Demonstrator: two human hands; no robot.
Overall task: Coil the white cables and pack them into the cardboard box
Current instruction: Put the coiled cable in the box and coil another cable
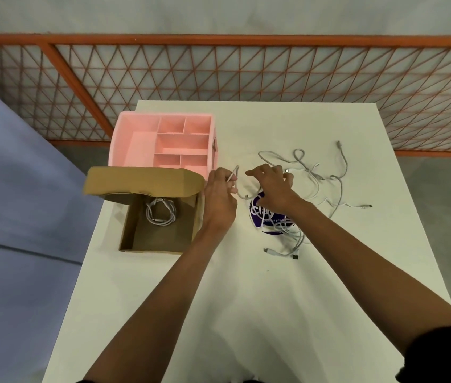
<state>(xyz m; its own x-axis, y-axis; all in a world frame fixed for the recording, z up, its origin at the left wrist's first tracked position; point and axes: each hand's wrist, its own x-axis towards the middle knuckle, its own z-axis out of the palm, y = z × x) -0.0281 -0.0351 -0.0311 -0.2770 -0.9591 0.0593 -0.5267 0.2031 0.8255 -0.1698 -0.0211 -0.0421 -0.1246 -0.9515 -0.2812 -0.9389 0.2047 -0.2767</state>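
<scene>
Left hand (220,196) is above the table (260,313) just right of the cardboard box (129,228), thumb and forefinger pinching a folded loop of white cable (233,176), other fingers curled in under it. The cable drops from the pinch, runs along the table to a small plug end (245,197) and goes under the right hand (271,189). Right hand palm down close beside the left, forefinger stuck out toward the left, remaining fingers bent down and a bit spread over the near edge of the loose cables (329,178); cannot tell if it actually grips any strand. Loose cables lie tangled on the table right of the hands, strands trailing toward the far right edge and down over a purple sticker (260,217) with white lettering, partly hidden by the right wrist; two plug ends lie below the sticker. Cardboard box sits open at the table's left edge, lid flap (141,181) folded up at its far side, one coiled cable (160,211) flat on the box floor near the far wall. Pink organizer (163,139) with several compartments sits behind the box, touching the flap. Orange mesh fence (218,76) runs beyond the table, blue-grey surface (11,189) at left
</scene>
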